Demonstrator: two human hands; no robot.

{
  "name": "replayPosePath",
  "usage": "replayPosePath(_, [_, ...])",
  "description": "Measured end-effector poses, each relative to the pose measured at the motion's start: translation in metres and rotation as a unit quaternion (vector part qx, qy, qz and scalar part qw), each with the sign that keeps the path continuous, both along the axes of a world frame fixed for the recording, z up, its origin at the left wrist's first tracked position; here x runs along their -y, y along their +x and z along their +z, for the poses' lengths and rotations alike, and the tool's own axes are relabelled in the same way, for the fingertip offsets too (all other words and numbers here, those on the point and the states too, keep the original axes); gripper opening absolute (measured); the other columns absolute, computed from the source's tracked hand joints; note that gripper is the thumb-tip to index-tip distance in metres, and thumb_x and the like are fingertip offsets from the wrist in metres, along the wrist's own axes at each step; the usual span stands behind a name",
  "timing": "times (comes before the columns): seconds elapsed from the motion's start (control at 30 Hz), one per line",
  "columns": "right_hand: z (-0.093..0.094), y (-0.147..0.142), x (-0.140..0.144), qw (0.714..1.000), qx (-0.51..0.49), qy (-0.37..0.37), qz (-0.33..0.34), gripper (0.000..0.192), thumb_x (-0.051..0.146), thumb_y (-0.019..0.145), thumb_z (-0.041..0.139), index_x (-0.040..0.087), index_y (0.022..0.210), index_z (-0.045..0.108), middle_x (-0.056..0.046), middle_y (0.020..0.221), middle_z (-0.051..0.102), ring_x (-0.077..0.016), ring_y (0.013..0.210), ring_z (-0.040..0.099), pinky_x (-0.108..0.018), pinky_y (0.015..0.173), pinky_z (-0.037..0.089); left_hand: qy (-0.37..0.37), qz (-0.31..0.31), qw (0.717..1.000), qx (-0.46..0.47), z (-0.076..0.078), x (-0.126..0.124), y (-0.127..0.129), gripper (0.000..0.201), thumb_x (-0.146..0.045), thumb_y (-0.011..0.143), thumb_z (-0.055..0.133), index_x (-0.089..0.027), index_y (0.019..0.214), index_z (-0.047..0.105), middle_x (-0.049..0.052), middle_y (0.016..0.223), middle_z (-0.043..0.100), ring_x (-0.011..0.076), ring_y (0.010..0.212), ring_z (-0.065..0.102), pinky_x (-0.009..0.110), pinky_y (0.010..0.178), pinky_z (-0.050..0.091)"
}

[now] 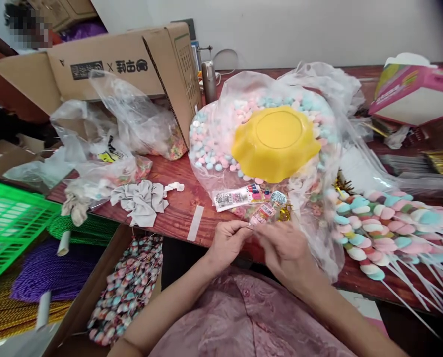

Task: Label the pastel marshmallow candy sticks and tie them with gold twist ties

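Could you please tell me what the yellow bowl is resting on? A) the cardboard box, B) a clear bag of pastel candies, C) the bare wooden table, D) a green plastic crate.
B: the yellow bowl sits upside down on the clear bag of pastel candies, pink and blue pieces showing around its rim.

Bare table (176,210): one open strip between the grey cloth (141,200) and the candy bag (266,144), marked by a tape strip (195,223).
Left: crumpled plastic bags (105,144) and the cardboard box (124,64) close the back corner.
Centre: candy bag with yellow bowl (275,143) fills the table to the wall side.
Right: marshmallow skewers (385,233) cover the near edge, sticks overhanging it; pink box (416,94) behind.
Near edge: left hand (226,243) and right hand (286,250) touch, with a small packet (264,213) just beyond.
Below left: green basket (9,223), cord spools (46,272).
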State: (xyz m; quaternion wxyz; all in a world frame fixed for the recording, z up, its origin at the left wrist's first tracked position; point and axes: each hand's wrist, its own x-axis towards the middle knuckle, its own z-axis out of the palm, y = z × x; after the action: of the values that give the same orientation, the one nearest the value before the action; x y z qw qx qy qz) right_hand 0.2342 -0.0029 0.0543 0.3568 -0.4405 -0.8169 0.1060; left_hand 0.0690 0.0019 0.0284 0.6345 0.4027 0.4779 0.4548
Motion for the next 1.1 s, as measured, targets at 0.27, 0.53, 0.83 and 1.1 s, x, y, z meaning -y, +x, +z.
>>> replayPosePath(0.27, [-0.039, -0.033, -0.012, 0.992, -0.059, -0.108, -0.032, 0.032, 0.019, 0.096, 0.043, 0.022, 0.113, 0.070, -0.004, 0.090, 0.077, -0.0172, 0.070, 0.070, -0.029, 0.063, 0.052, 0.075, -0.025, 0.993, -0.083, -0.006, 0.008, -0.015, 0.033, -0.036, 0.090, 0.054, -0.015, 0.064, 0.059, -0.003, 0.058, 0.045, 0.0087, 0.055, 0.039, 0.023, 0.056, 0.033])
replayPosePath(0.53, [-0.036, -0.041, -0.013, 0.997, -0.013, -0.080, -0.016, 0.044, 0.015, 0.094, 0.044, 0.016, 0.138, 0.048, -0.010, 0.097, 0.076, -0.0228, 0.076, 0.073, -0.034, 0.063, 0.055, -0.043, 0.045, 0.998, 0.010, -0.013, 0.000, -0.017, 0.030, -0.039, 0.075, 0.069, -0.014, 0.060, 0.061, -0.004, 0.053, 0.051, 0.0054, 0.047, 0.036, 0.022, 0.048, 0.025])
replayPosePath(0.83, [-0.038, -0.028, -0.002, 0.996, -0.082, -0.002, -0.028, 0.016, 0.016, 0.093, 0.055, 0.021, 0.106, 0.062, -0.005, 0.090, 0.075, -0.0173, 0.075, 0.072, -0.028, 0.066, 0.056, -0.062, 0.086, 0.992, 0.062, -0.012, -0.002, -0.016, 0.031, -0.037, 0.070, 0.072, -0.013, 0.055, 0.059, -0.004, 0.049, 0.050, 0.0031, 0.041, 0.033, 0.021, 0.044, 0.020])
replayPosePath(1.1, [-0.036, -0.031, -0.004, 0.989, -0.146, 0.009, -0.023, 0.014, 0.013, 0.090, 0.056, 0.021, 0.092, 0.068, -0.004, 0.082, 0.075, -0.0166, 0.072, 0.071, -0.028, 0.067, 0.057, 0.019, 0.026, 0.999, -0.011, -0.012, 0.005, -0.011, 0.037, -0.045, 0.082, 0.067, -0.013, 0.063, 0.062, -0.004, 0.052, 0.047, 0.0053, 0.049, 0.037, 0.021, 0.050, 0.030])
